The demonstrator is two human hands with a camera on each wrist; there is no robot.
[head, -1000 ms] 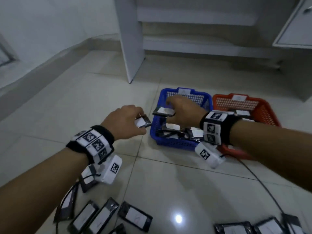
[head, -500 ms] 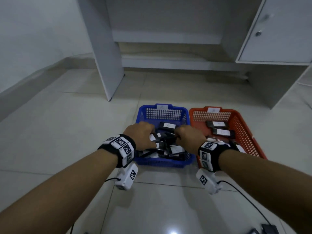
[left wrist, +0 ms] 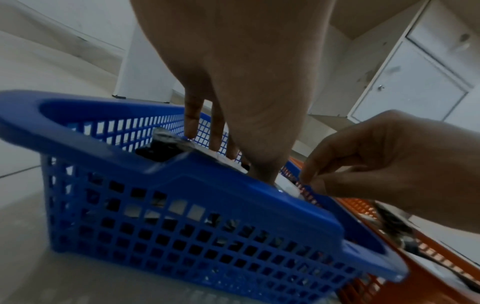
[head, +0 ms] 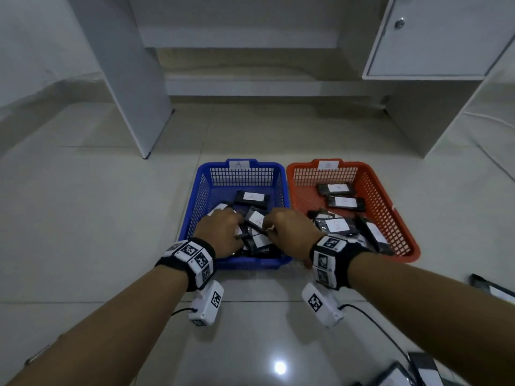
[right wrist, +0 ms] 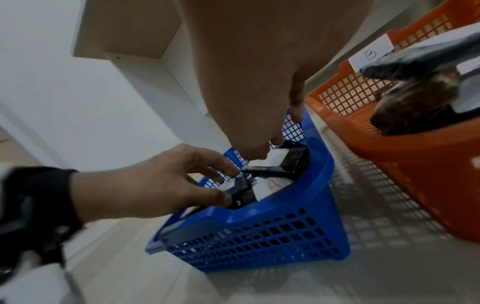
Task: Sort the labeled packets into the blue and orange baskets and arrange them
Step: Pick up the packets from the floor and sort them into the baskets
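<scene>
The blue basket, tagged A, holds a loose pile of black packets with white labels. Beside it on the right, the orange basket, tagged B, holds several labelled packets. Both hands are down inside the near half of the blue basket. My left hand pinches a black packet between thumb and fingers. My right hand has curled fingers that nip the edge of an A-labelled packet. The pile under my palms is hidden.
Loose packets lie on the tiled floor at the near right and right edge. A white desk panel and a cabinet stand behind the baskets. A wrist camera cable trails across the floor.
Both hands came in from the blue basket's near-left rim, each with a packet, and dropped onto the pile inside. The head view swung to face both baskets squarely.
</scene>
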